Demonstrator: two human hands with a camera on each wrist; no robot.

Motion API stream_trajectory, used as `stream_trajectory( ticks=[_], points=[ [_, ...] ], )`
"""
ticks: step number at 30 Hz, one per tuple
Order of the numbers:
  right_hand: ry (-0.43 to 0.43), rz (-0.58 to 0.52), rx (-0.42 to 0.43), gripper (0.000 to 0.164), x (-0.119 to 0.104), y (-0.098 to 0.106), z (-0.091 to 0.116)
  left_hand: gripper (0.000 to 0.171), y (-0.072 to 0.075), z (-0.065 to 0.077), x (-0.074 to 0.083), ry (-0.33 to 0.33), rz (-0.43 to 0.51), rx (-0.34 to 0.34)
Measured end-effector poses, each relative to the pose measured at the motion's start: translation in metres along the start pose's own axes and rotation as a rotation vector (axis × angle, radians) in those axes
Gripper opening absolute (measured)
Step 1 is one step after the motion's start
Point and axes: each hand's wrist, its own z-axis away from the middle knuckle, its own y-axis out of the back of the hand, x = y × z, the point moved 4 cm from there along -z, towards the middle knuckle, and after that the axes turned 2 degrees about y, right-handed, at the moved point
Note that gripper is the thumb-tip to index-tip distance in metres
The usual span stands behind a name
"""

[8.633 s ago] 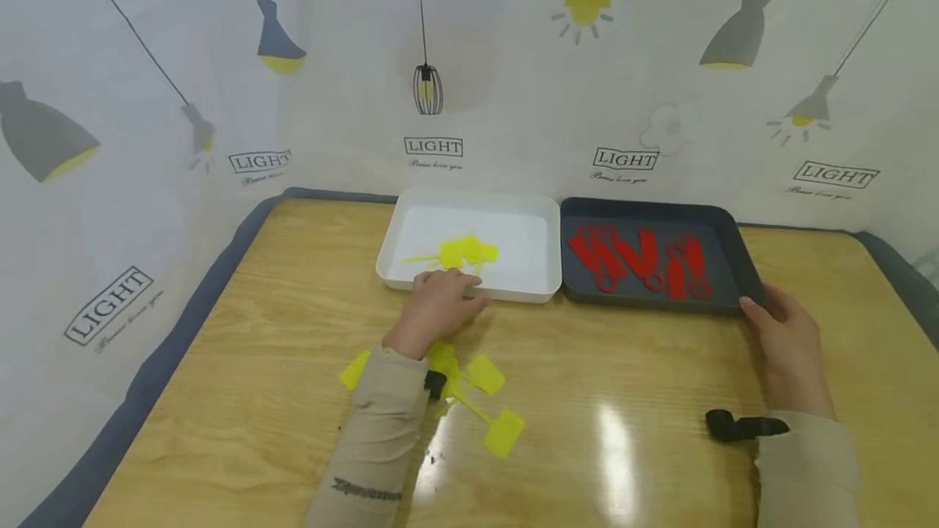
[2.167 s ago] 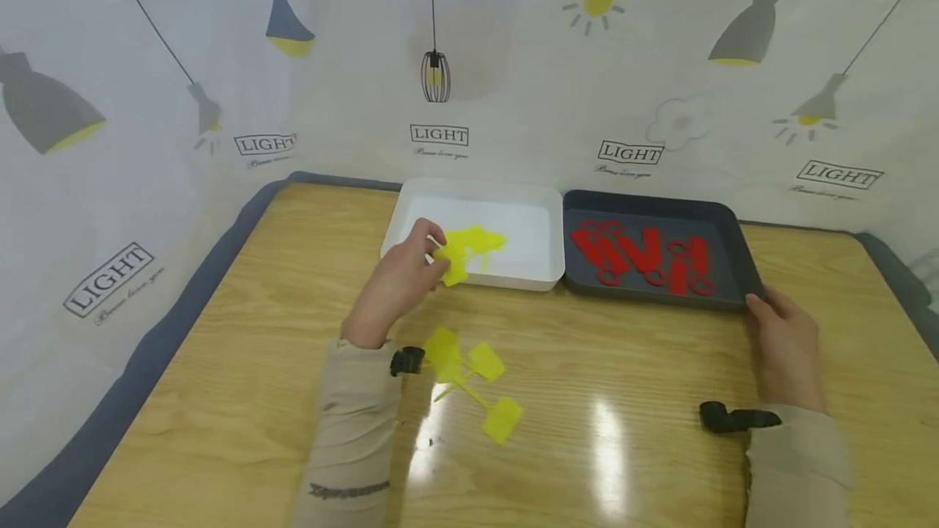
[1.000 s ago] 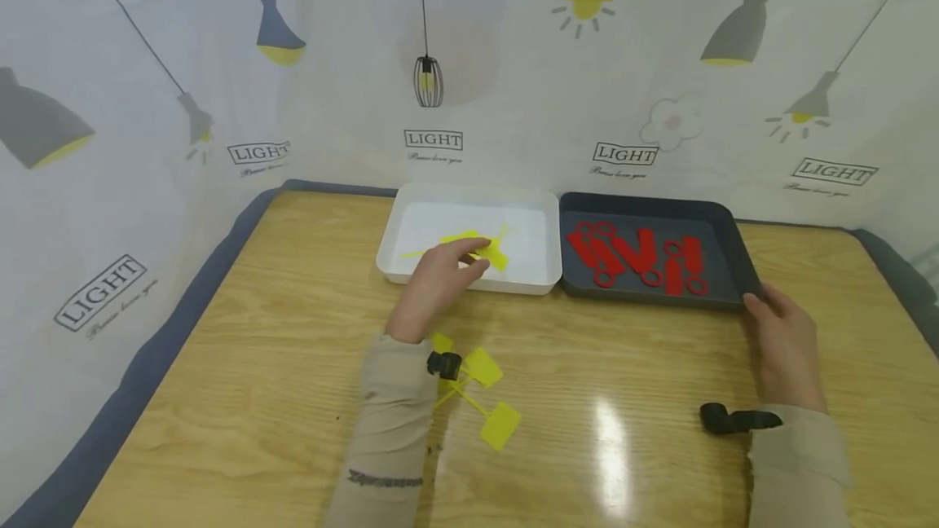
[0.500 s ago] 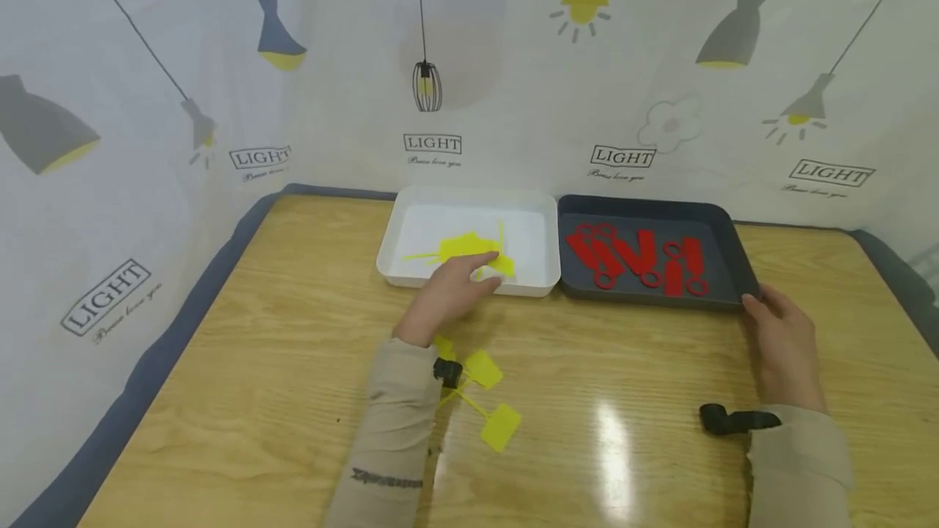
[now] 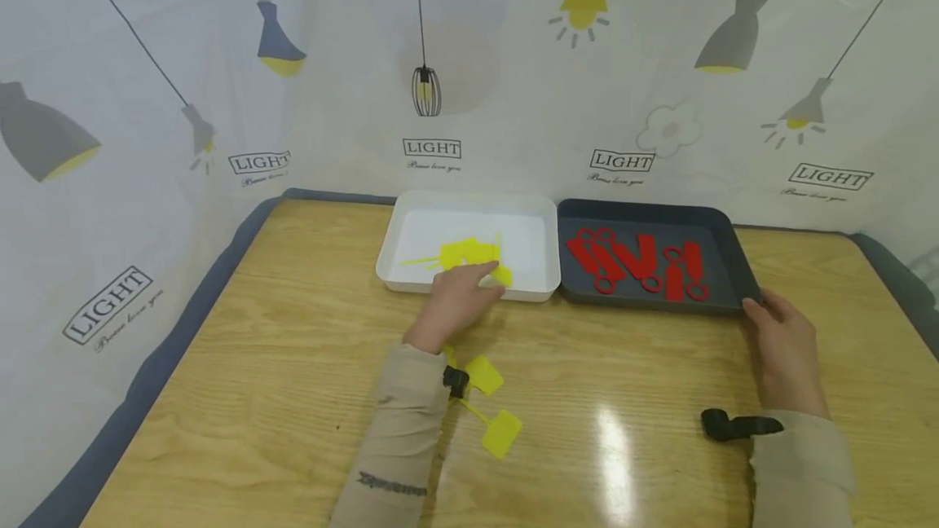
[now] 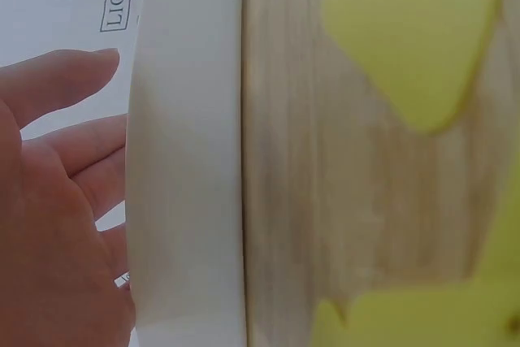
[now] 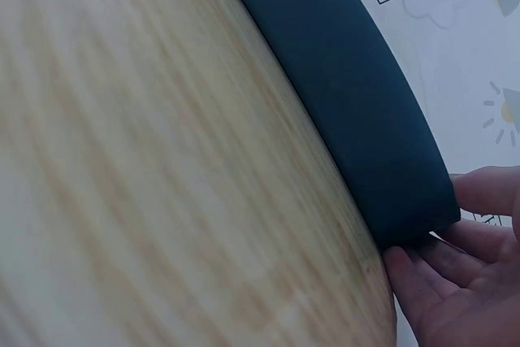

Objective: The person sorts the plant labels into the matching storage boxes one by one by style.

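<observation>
My left hand [image 5: 458,304] reaches over the front rim of the white tray [image 5: 539,210], its fingers at the near edge of a pile of yellow plant labels [image 5: 465,251]. In the left wrist view, the visible fingers [image 6: 73,79] look relaxed, with nothing between them; the fingertips are partly hidden behind the tray wall. More yellow plant labels [image 5: 502,433] lie on the table under and beside my left wrist, partly covered by the sleeve. At the front right corner of the dark grey tray [image 5: 715,288], my right hand [image 5: 788,349] grips the edge between thumb and fingers.
Inside the dark tray lie several flat red tags [image 5: 646,259] with ring ends. Both trays stand side by side at the back of the wooden table [image 5: 242,398]. A printed lamp-patterned cloth [image 5: 506,63] hangs close behind them.
My left hand carried a yellow plant label from the left side of the table into the white tray, let it go, then shifted slightly right and nearer. The right hand stays at the corner.
</observation>
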Motion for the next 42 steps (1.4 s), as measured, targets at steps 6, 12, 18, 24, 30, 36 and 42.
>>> stream_trajectory(
  ticks=[6, 12, 18, 24, 30, 36, 42],
  points=[
    [0.023, -0.044, -0.02, 0.071, -0.0023, -0.0014, 0.002, 0.048, -0.0026, 0.0005, -0.0002, -0.014, -0.058, -0.005],
    [0.032, -0.101, -0.026, 0.071, -0.0026, -0.0011, 0.0004, 0.05, -0.0026, 0.0026, 0.0023, -0.022, -0.129, -0.03],
    [0.045, -0.136, -0.031, 0.069, -0.0024, -0.0001, -0.0001, 0.05, -0.003, 0.0031, 0.0049, -0.02, -0.164, -0.047],
    [0.043, -0.113, -0.02, 0.069, -0.003, -0.0005, 0.0003, 0.048, -0.0042, 0.0034, 0.0057, -0.028, -0.176, -0.048],
    [0.033, -0.099, -0.021, 0.07, -0.0026, -0.0002, 0.0016, 0.045, -0.004, 0.0041, 0.0061, -0.042, -0.169, -0.041],
    [0.022, -0.074, -0.016, 0.071, -0.0025, -0.0002, 0.0021, 0.043, -0.0055, 0.0032, 0.005, -0.044, -0.17, -0.039],
    [0.022, -0.074, -0.017, 0.071, -0.0019, 0.0003, 0.0019, 0.043, -0.0053, 0.0035, 0.0041, -0.044, -0.167, -0.036]
  ],
)
